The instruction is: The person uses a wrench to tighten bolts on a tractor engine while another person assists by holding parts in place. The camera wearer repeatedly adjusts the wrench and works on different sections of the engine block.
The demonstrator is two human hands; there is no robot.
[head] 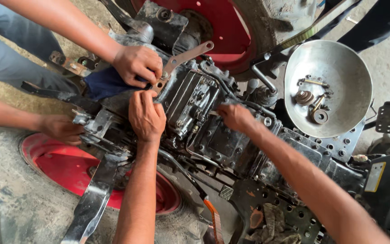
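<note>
Head view of work on the greasy top of a tractor's transmission housing (213, 135). The left hand (146, 115) lay knuckles up with its fingers curled and pressed onto the upper edge of the dark cast cover block (190, 101); whether anything was pinched beneath them could not be told. The right hand (234, 117) had its fingertips closed against the block's right side, beside a black hose (249, 105); what they nipped, if anything, was hidden. The block sat on the housing, between the two red wheels (68, 169), and appeared to be cast metal: probably heavy, stiff and oil-slick, so best grasped at its squared edges and corners rather than its flat faces.

Just above the left hand, a co-worker's hand (137, 64) gripped a dark blue rag (107, 83) where a flat grey lever arm (183, 58) met the block. A second co-worker's hand (62, 129) rested on brackets at the left of the housing. To the right, well apart from the hands, a dished metal bowl (335, 86) held loose bolts, washers and round fittings (312, 101). An orange-handled tool (212, 219) lay below the housing, near a perforated footplate (276, 212).
</note>
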